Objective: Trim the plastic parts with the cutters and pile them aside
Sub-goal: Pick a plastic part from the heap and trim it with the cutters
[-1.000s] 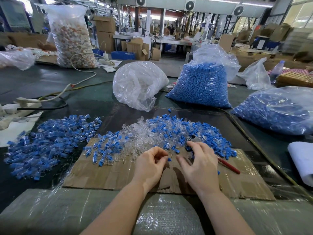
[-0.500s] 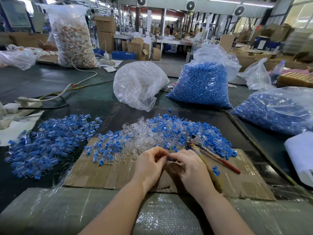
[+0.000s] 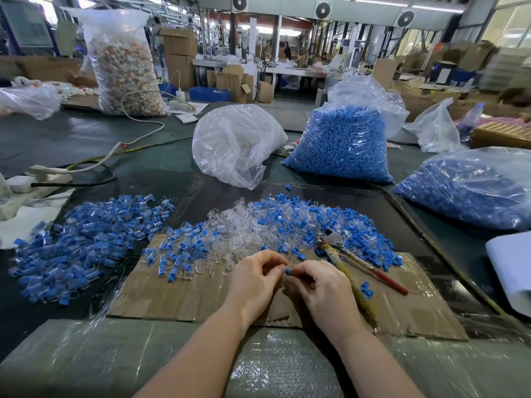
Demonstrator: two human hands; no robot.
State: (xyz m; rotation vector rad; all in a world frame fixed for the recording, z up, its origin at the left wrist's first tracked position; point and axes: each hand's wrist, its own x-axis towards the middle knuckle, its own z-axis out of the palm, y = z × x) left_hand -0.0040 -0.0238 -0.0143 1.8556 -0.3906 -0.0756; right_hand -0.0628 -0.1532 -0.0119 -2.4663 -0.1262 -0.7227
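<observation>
Head view: a small blue part is pinched between the left hand and right hand, fingertips met together just above the cardboard sheet. The cutters lie unheld on the sheet's right side, jaws w/ the mixed unsorted pile at its far edge. A done-looking pile sits off the sheet's left edge. Step judged: part is being readied, not yet cut. Next, prob., the cutters must be picked up by the right hand.

A tall sack of pale and orange pieces stands far back; a white cable trails from beside it across the dark surface.
</observation>
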